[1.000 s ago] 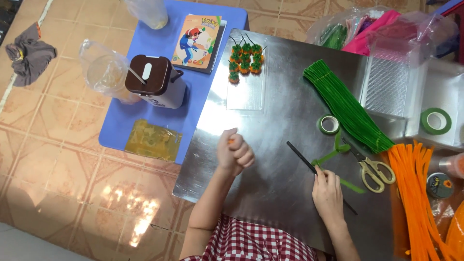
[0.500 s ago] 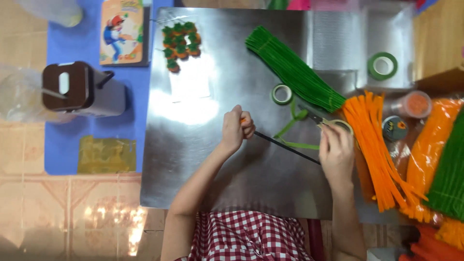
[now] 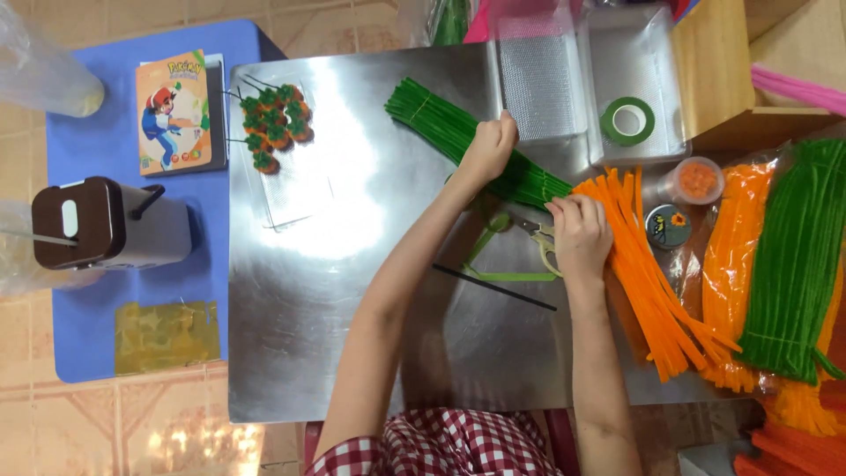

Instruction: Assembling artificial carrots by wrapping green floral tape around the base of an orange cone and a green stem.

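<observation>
Left hand [image 3: 487, 148] is curled down onto the green pipe cleaner bundle [image 3: 441, 128], gripping it. Right hand [image 3: 580, 231] has fingers bent, resting on the orange pipe cleaners [image 3: 648, 264], scissors [image 3: 538, 234] just beside its thumb.

You wear a short-sleeved top in a red-and-white check, seen at the bottom edge of the view. Both your forearms are bare from the sleeves down. Your left hand [image 3: 489, 145] and your right hand [image 3: 580, 231] are bare too: no gloves, rings, watch or bracelet show on either wrist.
</observation>
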